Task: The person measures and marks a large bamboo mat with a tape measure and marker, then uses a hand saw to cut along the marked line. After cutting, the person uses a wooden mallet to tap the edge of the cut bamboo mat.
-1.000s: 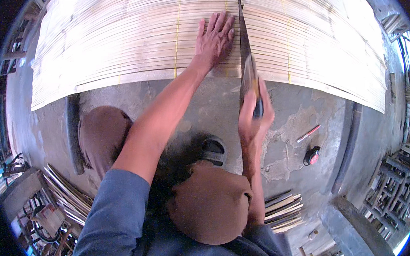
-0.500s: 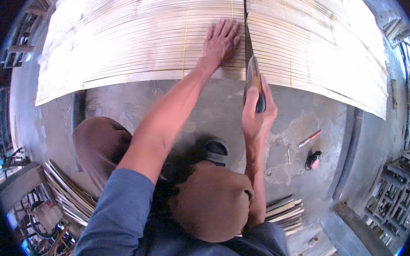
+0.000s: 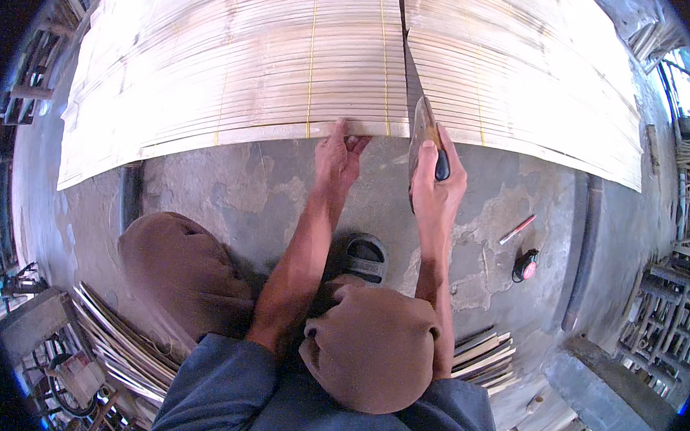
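Patchy grey floor [image 3: 479, 216] spreads below a pale slatted mat [image 3: 271, 69].

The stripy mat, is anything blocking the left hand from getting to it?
No, nothing visible: the left hand is right at the near edge of the stripy mat. The saw, held in the right hand, is off to the right, not between them.

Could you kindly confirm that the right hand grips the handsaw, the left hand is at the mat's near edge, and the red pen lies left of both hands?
Not quite: the right hand does grip the handsaw, and the left hand is at the near edge of the slatted mat, but the head view shows the red pen lying right of both hands, not left.
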### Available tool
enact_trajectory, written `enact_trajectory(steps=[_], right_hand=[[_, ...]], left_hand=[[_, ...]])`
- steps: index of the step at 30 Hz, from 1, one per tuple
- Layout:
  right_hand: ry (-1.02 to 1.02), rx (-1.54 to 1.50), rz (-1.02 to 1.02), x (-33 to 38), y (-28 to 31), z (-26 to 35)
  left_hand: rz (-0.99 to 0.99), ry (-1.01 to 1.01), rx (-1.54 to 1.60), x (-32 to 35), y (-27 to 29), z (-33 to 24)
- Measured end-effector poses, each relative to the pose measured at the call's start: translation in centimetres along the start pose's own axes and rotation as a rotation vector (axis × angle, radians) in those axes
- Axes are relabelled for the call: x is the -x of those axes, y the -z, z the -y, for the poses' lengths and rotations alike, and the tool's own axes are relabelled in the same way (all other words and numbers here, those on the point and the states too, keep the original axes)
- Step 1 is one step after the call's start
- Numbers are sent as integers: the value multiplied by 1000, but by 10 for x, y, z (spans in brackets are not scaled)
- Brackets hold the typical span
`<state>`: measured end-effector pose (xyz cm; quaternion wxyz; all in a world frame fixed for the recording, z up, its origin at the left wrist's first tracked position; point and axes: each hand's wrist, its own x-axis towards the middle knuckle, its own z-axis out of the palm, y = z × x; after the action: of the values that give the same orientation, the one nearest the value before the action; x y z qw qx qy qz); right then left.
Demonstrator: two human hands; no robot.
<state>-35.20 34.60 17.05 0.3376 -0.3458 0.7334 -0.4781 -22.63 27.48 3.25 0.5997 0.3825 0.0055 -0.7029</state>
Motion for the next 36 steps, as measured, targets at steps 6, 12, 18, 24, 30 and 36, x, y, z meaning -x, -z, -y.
enact_trajectory(steps=[6,12,18,24,30,36], right_hand=[[91,22,-43,-21,3,20],[47,55,-55,-26,-9,-2],[8,-6,-49,-25,4,-8],[61,7,4,-20,-12,-1],[5,-7,0,24,30,-18],[-102,77,96,156,100,22]], left_hand=[[81,-147,-211,-1,-16,-9],[39,-60,-722,-6,-1,-21],[299,-68,-1550,34,-68,-68],[79,-1241,-1845,-60,-74,-12],[185,-1173,-2021,-82,-66,25],[86,-1262,-2089,-79,-54,18]])
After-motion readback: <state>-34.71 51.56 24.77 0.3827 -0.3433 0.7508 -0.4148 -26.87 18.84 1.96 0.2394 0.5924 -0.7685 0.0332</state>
